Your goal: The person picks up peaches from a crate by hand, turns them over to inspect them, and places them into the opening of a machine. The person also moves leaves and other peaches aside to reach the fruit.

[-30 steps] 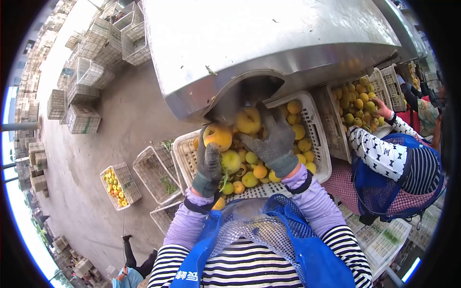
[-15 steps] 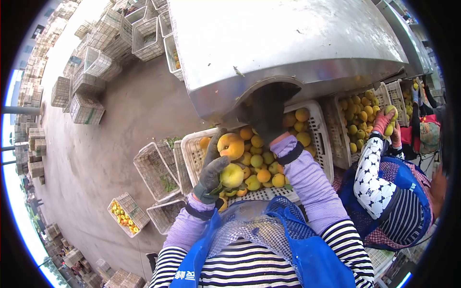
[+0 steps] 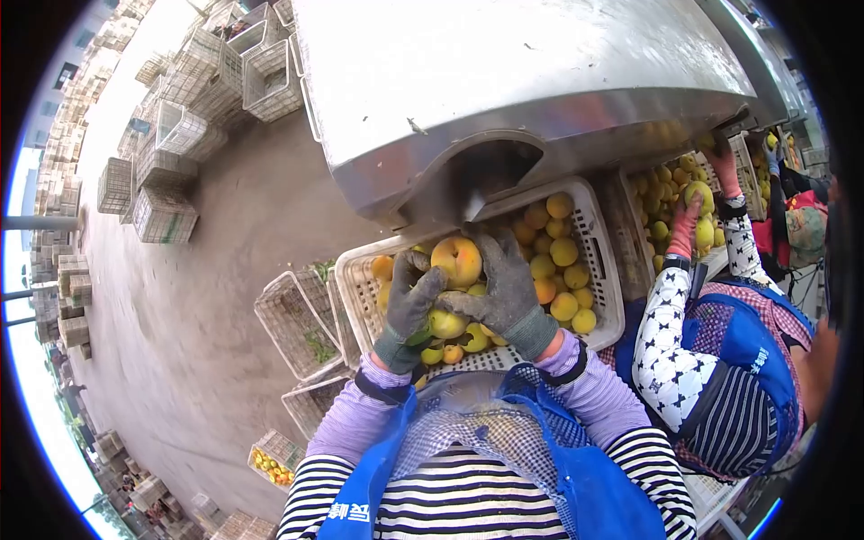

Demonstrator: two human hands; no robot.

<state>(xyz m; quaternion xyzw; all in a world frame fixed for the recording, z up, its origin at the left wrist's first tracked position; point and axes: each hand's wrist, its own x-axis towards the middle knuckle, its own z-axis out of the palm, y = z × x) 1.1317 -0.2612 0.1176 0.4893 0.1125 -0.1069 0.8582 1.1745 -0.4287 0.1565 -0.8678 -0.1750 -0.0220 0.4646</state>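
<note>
Fruit in hand: large round yellow-orange fruit (image 3: 456, 261) between the two gloves, above the crate, just below the machine opening.
Left hand: dark grey knit-cuffed glove (image 3: 409, 301), fingers curled up the left side of that fruit, thumb angled in below it; closed around it.
Right hand: matching dark grey glove (image 3: 513, 283), fingers pointing up along the fruit's right side, thumb stretched left beneath it toward the left thumb. Can't tell if it grips or just rests against the fruit.
Below thumbs: smaller round yellow-green fruit (image 3: 447, 324), partly covered; can't tell which hand bears it.
Arms: both reach forward from the chest, wrists bent in, purple striped sleeves (image 3: 589, 387) with dark bands at the cuffs.
Crate: white perforated plastic, rectangular (image 3: 612, 310), under both hands, loaded with yellow and greenish fruit (image 3: 563, 252).
Machine: shiny sheet-metal housing (image 3: 531, 54), dark arched opening (image 3: 495, 166) in its near edge, just beyond the fingertips.
Co-worker: person in blue vest (image 3: 751, 351) at right, pink gloves, one holding greenish-yellow fruit.
</note>
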